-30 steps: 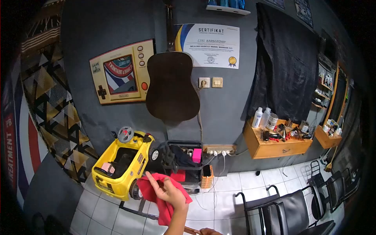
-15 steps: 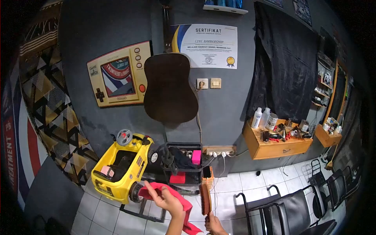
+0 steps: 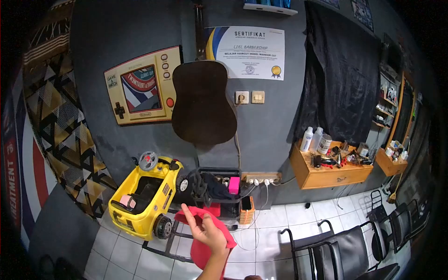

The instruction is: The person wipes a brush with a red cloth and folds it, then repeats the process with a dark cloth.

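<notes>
My left hand [image 3: 211, 235] is raised at the bottom middle, with its index finger stretched up and the other fingers partly curled. A red cloth [image 3: 200, 253] hangs from this hand, passing behind the fingers and draping below on both sides of the wrist. How the fingers pinch it is partly hidden. At the bottom edge, right of my left forearm, only a small brown sliver [image 3: 253, 277] shows, too little to name. My right hand is out of the frame.
A yellow toy ride-on car [image 3: 142, 198] stands on the tiled floor at left. Behind the cloth is a black rack [image 3: 219, 201] with items. Black chairs [image 3: 343, 254] stand at right. A wooden wall drawer [image 3: 333, 175] carries bottles and tools. A guitar [image 3: 204, 102] hangs on the wall.
My left hand has shifted slightly right with the red cloth, which now spreads wider beneath it. My right hand, which held a wooden-backed bristle brush, has dropped out below the frame.
</notes>
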The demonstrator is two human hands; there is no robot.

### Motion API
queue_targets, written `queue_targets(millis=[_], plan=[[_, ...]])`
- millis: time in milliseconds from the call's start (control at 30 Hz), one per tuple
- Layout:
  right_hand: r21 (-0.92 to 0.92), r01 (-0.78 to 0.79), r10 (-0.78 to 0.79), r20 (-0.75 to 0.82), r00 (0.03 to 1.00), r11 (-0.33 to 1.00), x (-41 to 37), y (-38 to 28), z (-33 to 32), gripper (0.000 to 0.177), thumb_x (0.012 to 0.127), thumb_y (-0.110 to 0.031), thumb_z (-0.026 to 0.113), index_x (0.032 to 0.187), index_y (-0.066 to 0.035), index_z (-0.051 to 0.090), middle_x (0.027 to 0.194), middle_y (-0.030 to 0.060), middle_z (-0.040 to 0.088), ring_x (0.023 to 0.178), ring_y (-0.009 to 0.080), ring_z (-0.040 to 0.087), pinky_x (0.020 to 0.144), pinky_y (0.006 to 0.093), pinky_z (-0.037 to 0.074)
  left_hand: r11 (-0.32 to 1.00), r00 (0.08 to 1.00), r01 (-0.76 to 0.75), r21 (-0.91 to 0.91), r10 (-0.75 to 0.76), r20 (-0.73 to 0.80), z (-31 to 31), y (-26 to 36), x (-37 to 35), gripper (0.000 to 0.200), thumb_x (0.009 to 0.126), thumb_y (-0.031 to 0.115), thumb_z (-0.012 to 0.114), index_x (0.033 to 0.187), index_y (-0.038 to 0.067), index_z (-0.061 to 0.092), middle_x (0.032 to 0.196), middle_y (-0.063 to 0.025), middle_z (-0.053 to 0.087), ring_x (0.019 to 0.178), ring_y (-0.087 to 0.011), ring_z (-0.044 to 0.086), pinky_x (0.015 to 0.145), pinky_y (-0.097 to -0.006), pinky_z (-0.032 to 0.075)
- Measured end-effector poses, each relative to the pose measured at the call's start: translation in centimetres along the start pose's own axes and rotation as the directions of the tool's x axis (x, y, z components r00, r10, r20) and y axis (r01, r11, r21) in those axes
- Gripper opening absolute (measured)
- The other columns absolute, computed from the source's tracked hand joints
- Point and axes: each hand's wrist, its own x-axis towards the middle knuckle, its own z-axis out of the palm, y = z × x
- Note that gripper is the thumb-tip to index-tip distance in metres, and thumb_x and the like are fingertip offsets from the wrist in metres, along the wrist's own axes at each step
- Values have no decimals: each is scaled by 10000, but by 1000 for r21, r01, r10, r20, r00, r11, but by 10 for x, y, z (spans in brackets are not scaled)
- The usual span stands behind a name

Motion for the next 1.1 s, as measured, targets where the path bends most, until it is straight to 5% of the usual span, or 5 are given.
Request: queue_targets(millis=[133,233,433,833,1100], plan=[[7,161,-148,-359,922,987,-18,78,52,584,924,-531,382,916,-11,647,582,143,556,557,281,569,545,413,472,995,999,32,99,-36,39,-26,-4,0,616,843,-52,434,1439,43,306,843,47,464,665,-34,357,583,-169,310],[501,-474,517,60,854,724,-63,-71,-121,538,885,-560,447,1009,-86,670,930,217,664,905,280,646,782,454,485,983,996,5,181,-20,82,-51,-22,-11,607,838,-55,442,1427,18,317,959,6,495,715,-57,401,632,-181,354],[990,121,-76,-116,990,74,-94,-184,-225,608,894,-681,308,729,-101,389,509,-24,273,414,94,240,388,249,195,869,903,-146,473,-77,422,-51,-22,-34,496,895,10,462,1379,-47,365,1261,-110,502,1083,-180,461,962,-291,338],[-224,87,-48,174,984,971,-8,16,2,569,980,-484,217,1326,-97,449,997,238,637,958,384,614,814,450,475,981,860,121,150,-179,478,-23,6,-12,553,868,-34,489,1403,-14,347,967,10,440,796,-51,414,715,-174,368],[806,-406,626,57,778,431,-43,-13,-63,790,878,-707,295,717,-2,614,566,128,561,502,273,557,444,375,413,945,855,104,309,-243,458,-62,-16,-9,549,860,-53,452,1398,41,394,867,65,498,705,-9,397,646,-144,353]])
